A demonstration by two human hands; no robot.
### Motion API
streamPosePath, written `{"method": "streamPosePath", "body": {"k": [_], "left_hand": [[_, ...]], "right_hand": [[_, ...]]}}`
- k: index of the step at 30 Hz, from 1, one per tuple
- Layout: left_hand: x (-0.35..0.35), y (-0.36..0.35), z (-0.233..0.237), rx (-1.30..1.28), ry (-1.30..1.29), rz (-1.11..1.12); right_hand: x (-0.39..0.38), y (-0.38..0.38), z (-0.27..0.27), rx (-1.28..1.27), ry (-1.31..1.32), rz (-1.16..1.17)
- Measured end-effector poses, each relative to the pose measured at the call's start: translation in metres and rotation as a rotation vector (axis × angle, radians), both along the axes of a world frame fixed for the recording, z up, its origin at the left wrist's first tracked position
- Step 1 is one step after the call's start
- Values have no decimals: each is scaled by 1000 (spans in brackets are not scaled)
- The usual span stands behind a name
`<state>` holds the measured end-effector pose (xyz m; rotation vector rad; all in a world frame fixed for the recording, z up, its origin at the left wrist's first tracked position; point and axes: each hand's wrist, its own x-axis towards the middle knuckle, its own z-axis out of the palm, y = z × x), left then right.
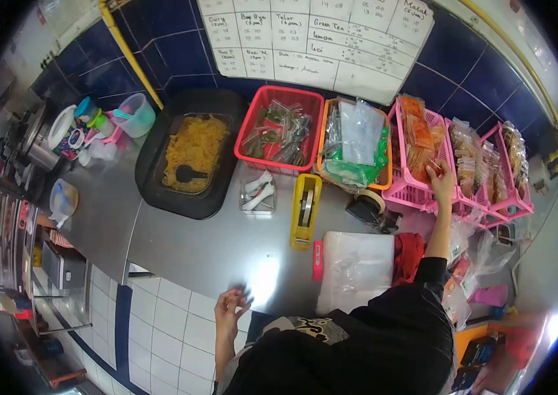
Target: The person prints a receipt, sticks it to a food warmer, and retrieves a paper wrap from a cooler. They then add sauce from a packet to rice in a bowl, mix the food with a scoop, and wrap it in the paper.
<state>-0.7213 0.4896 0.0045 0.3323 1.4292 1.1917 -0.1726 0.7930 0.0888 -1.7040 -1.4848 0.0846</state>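
My right hand [443, 182] reaches into the front of a pink basket [414, 192] filled with clear packets of orange-red sauce [419, 135]. Its fingers are bent and closed on a packet at the near end; the fingertips are partly hidden among the packets. My left hand [231, 305] hovers by the front edge of the steel table [186, 247], fingers loosely curled and a little apart. Nothing shows in it. A stack of clear plastic bags [356, 270] lies between my two arms, with a pink-red cutter-like object [318, 261] beside it.
Along the back stand a black tub of yellow food [196, 148] with a black scoop, a red basket [279, 162] of small bags and an orange basket [387, 172] of plastic packs. A yellow tape dispenser [305, 210], a black one [366, 209] and a spoon container [257, 197] sit in front.
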Motion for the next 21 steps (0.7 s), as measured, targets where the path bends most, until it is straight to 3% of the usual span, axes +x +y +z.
{"method": "streamPosePath", "body": {"k": [2,5,9,11,13,15,17,19,20,21], "left_hand": [[-7,19,4,61,-10,-15],[-26,44,12,171,-32,-49],[-58,63,34,306,-2,-39],[-82,71,39,402,-18,-38],[-109,75,43,538,-60,-32],[-135,85,49,641,-110,-81],[-158,97,61,759,-193,-71],[-189,97,61,722,-280,35],[-212,97,64,708,-330,77],[-244,95,63,663,-332,169]], "right_hand": [[3,-7,2,-52,188,158],[-5,-20,8,142,232,161],[-29,-32,24,526,246,-86],[-99,-43,65,585,149,-90],[-184,-49,86,402,246,-3],[-312,-57,102,234,315,297],[-432,-72,82,-109,485,554],[-556,-96,70,-355,443,879],[-610,-104,52,-598,729,1021],[-666,-114,38,-600,769,1065]]}}
